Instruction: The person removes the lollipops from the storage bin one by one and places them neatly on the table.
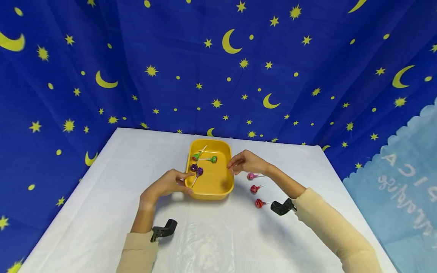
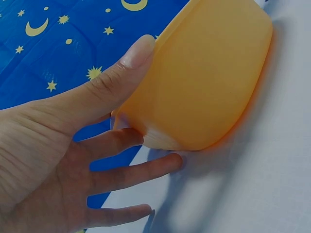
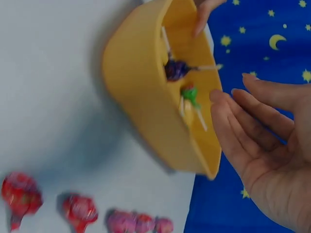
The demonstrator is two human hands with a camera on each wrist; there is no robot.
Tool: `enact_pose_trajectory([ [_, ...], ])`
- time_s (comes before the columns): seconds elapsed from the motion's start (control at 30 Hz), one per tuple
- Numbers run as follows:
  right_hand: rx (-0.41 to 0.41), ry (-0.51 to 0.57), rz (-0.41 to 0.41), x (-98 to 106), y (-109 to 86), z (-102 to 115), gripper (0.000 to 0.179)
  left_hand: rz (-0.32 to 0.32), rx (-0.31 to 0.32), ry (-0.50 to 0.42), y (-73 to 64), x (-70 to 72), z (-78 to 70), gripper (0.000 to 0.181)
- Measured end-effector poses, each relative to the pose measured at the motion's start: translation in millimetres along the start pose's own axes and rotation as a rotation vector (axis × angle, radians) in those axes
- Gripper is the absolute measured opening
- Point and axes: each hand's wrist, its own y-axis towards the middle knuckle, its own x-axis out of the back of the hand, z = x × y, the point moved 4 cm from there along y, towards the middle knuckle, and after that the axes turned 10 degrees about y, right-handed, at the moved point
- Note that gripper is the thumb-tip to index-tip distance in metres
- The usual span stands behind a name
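L fingers (image 2: 116, 142) pinch yellow tub (image 1: 209, 196) at front-L edge, R fingers (image 3: 229, 133) loose by R rim, w/ open table (image 1: 150, 151) far-L.

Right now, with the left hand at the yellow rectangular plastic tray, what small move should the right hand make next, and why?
Perhaps lower the right hand to the pink, round-headed lollipop outside the tray: this hand appears empty and close to it, while the left hand holds the tray, where green lollipops and purple lollipops lie.

Before me, the white-covered bench (image 1: 136, 151) bears a short row of red and pink lollipops (image 1: 254, 189) beside a yellow tub (image 1: 211, 182).
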Motion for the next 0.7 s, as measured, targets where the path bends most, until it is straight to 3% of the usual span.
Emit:
enact_pose_trajectory([
  [0.23,-0.149,0.206,0.064,-16.4,20.6,5.7,0.031,-0.007,0.0,-0.002,0.2,-1.2,1.4,0.069],
  [0.5,-0.231,0.146,0.072,-29.0,43.2,0.5,0.028,-0.005,-0.003,-0.005,0.1,-4.3,2.4,0.067],
  [0.7,-0.263,0.06,0.065,-45.9,62.4,-3.4,0.03,-0.008,0.036,0.019,-1.0,0.4,4.4,0.067],
])
